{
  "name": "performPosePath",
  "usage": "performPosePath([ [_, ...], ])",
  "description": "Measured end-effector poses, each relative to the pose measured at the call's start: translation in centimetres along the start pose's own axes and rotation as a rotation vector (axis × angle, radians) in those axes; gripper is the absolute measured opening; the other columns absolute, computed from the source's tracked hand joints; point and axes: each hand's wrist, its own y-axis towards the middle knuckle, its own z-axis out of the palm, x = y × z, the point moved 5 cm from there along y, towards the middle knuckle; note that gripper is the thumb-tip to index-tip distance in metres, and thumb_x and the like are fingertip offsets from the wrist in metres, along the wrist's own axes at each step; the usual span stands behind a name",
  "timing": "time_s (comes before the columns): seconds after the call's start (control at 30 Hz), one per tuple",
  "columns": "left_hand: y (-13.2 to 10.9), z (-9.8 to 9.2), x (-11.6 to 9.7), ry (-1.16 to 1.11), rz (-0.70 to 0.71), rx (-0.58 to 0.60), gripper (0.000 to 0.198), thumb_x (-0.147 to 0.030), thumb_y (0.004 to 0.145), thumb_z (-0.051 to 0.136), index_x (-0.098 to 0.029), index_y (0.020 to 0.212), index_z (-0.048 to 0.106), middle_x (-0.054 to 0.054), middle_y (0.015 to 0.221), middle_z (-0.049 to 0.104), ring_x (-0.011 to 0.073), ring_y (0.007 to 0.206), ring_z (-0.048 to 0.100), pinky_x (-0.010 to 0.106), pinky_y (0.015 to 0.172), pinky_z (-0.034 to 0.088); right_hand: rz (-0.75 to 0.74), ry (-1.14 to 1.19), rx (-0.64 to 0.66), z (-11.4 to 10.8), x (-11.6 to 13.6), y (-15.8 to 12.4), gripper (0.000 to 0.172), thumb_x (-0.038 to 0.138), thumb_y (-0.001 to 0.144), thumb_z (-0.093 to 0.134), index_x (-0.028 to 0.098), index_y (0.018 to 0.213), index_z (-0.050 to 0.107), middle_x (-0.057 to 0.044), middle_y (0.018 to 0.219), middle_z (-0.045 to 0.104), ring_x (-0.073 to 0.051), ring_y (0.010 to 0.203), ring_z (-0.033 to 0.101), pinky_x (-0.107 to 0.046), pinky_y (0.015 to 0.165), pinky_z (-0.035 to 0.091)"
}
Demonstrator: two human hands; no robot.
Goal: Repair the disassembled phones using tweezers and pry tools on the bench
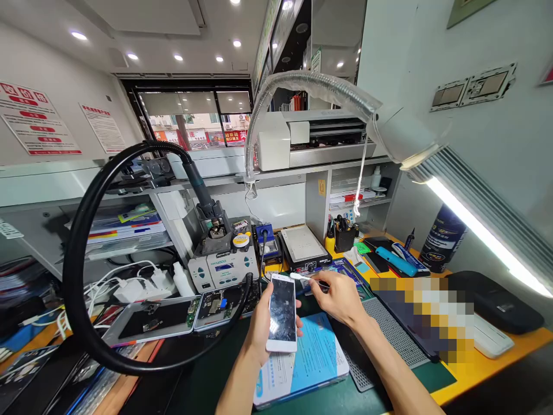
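My left hand (259, 331) is wrapped round a white smartphone (282, 314), held upright with its dark, smudged screen facing me. Between the fingertips of my right hand (339, 295) is a thin white stick with a thicker white end (297, 276), like a swab. That end is close to the phone's top right corner; whether it touches cannot be made out. Below the phone lies a blue and white box (319, 354) on the green mat (228, 369).
A black hose (71, 276) loops along the left from a soldering station (227, 268). Opened devices (155, 317) lie beside it. A lit lamp (479, 225) hangs over the right side, above a spray can (443, 239). A grey perforated mat (395, 328) lies right of the box.
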Motion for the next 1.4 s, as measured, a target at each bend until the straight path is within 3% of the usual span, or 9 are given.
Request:
performPosePath([
  [0.13,0.1,0.1,0.1,0.025,-0.014,-0.012,0.072,-0.07,0.093,0.038,-0.006,0.105,0.068,0.014,0.064,0.071,0.0234,0.053,0.068,0.028,0.047,0.047,-0.028,0.011,0.026,0.2,0.2,0.0,0.029,0.035,0.096,0.05,0.025,0.096,0.077,-0.003,0.096,0.079,-0.02,0.086,0.071,-0.026,0.076,0.044],
  [0.27,0.1,0.3,-0.1,0.016,0.002,-0.038,0.073,-0.069,0.094,0.034,-0.004,0.101,0.068,0.013,0.06,0.069,0.0215,0.049,0.066,0.028,0.049,0.049,-0.002,-0.004,0.031,0.1,0.0,0.0,0.027,0.034,0.094,0.052,0.023,0.089,0.077,-0.004,0.088,0.078,-0.022,0.08,0.07,-0.029,0.072,0.042],
  [0.4,-0.3,0.6,-0.1,0.065,-0.015,-0.053,0.073,-0.068,0.096,0.03,-0.006,0.099,0.068,0.012,0.06,0.068,0.0199,0.049,0.065,0.026,0.047,0.047,-0.027,0.031,0.055,-0.1,0.1,0.0,0.031,0.035,0.097,0.048,0.024,0.096,0.076,-0.003,0.096,0.079,-0.021,0.085,0.07,-0.028,0.074,0.043],
  [0.6,-0.1,0.3,0.0,0.033,-0.012,-0.041,0.073,-0.07,0.094,0.032,-0.007,0.103,0.068,0.012,0.061,0.069,0.0203,0.051,0.066,0.026,0.049,0.048,0.019,0.035,0.026,-0.6,-0.8,0.0,0.028,0.033,0.093,0.051,0.022,0.083,0.075,-0.004,0.081,0.077,-0.021,0.071,0.067,-0.03,0.067,0.04],
  [0.77,0.2,0.3,0.1,0.086,-0.007,-0.036,0.073,-0.069,0.096,0.029,-0.007,0.097,0.068,0.012,0.061,0.069,0.0202,0.051,0.066,0.025,0.046,0.045,-0.042,0.127,0.066,0.7,0.3,0.0,0.028,0.035,0.096,0.051,0.024,0.089,0.075,-0.002,0.087,0.077,-0.019,0.076,0.069,-0.028,0.067,0.044],
  [0.87,0.0,0.5,0.1,0.102,0.007,-0.032,0.072,-0.069,0.096,0.028,-0.008,0.094,0.068,0.012,0.061,0.068,0.0197,0.05,0.065,0.024,0.045,0.044,-0.056,0.166,0.03,1.0,0.5,0.0,0.031,0.038,0.1,0.048,0.024,0.101,0.075,-0.003,0.096,0.076,-0.019,0.083,0.068,-0.028,0.07,0.046],
  [1.03,-0.2,0.8,0.0,0.062,0.014,-0.026,0.071,-0.068,0.096,0.03,-0.008,0.093,0.068,0.01,0.059,0.067,0.0187,0.049,0.064,0.025,0.048,0.047,-0.041,0.139,-0.037,0.4,-0.3,0.0,0.028,0.035,0.097,0.053,0.022,0.09,0.076,-0.005,0.086,0.071,-0.021,0.079,0.065,-0.032,0.072,0.044],
  [1.23,0.3,0.3,0.3,0.038,0.011,-0.008,0.072,-0.069,0.094,0.033,-0.007,0.099,0.068,0.013,0.062,0.069,0.0217,0.05,0.066,0.028,0.047,0.047,-0.071,0.157,-0.041,0.7,-0.2,0.0,0.028,0.037,0.099,0.052,0.025,0.102,0.077,-0.004,0.088,0.07,-0.019,0.08,0.065,-0.031,0.073,0.045],
  [1.4,0.3,0.0,0.4,0.022,0.002,-0.009,0.073,-0.071,0.092,0.037,-0.007,0.108,0.067,0.014,0.067,0.072,0.0252,0.055,0.069,0.03,0.047,0.048,-0.048,0.16,-0.051,0.6,-0.7,0.0,0.026,0.035,0.096,0.056,0.024,0.097,0.079,-0.004,0.082,0.068,-0.02,0.076,0.064,-0.032,0.071,0.044],
])
